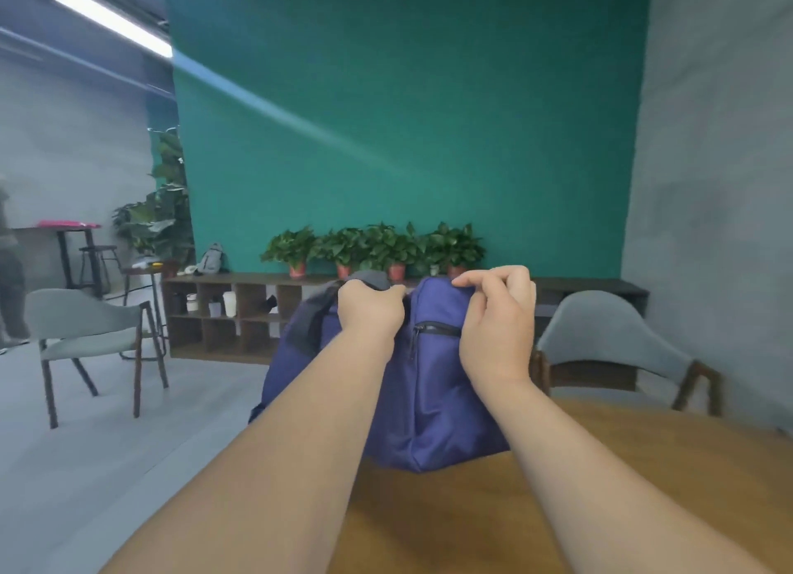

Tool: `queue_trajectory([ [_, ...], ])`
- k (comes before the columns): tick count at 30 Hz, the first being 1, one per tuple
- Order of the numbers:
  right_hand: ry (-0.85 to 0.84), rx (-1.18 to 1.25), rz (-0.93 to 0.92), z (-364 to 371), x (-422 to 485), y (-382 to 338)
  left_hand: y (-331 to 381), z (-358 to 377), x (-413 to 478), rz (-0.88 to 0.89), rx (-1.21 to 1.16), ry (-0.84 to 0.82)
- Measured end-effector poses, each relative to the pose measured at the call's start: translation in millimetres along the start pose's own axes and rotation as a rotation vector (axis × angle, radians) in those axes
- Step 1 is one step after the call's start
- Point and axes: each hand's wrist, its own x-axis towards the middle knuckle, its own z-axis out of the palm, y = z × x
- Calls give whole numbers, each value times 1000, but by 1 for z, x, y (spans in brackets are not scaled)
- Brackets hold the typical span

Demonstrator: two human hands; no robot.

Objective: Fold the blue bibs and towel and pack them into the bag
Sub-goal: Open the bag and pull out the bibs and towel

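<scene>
Bag (429, 402) stands upright, top up — left hand (371, 309), right hand (497, 320) grip its top.

Teal wall (407, 123) behind potted plants (373, 247) on low shelf (240, 311); grey chairs (86, 329) nearby.

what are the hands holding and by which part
The blue bag, at its top edge: left hand grips it beside the dark strap, right hand pinches the fabric above the side zip.

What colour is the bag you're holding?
Dark blue bag, with a grey strap; head view shows it.
</scene>
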Motion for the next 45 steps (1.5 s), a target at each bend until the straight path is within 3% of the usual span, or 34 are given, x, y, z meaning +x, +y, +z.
queue_trajectory([
  [11,249,-625,26,-219,35,169,-2,263,-136,-133,-317,-467],
  [16,177,-924,236,-299,-33,250,-72,333,-222,-367,-79,-546],
  [19,169,-981,430,-326,-75,279,-119,355,-260,-516,35,-631],
  [26,294,-950,570,-322,-82,308,-167,384,-292,-703,154,-550],
  [29,304,-980,559,-322,-76,318,-178,381,-296,-762,229,-413],
  [30,306,-981,541,-324,-74,322,-178,379,-297,-696,300,-345],
  [32,296,-963,492,-330,-67,326,-172,378,-294,-376,425,-249],
  [34,183,-926,473,-339,-58,331,-167,385,-278,-121,470,-339],
  [35,63,-908,506,-344,-53,339,-167,391,-270,-101,502,-458],
  [38,-449,-852,719,-370,-30,365,-176,404,-255,-265,473,-847],
  [41,-819,-855,884,-390,-5,363,-193,403,-262,-112,498,-999],
  [43,-904,-951,867,-392,4,361,-201,402,-269,44,568,-1018],
  [45,-905,-1059,772,-390,9,363,-201,402,-273,66,579,-1044],
])
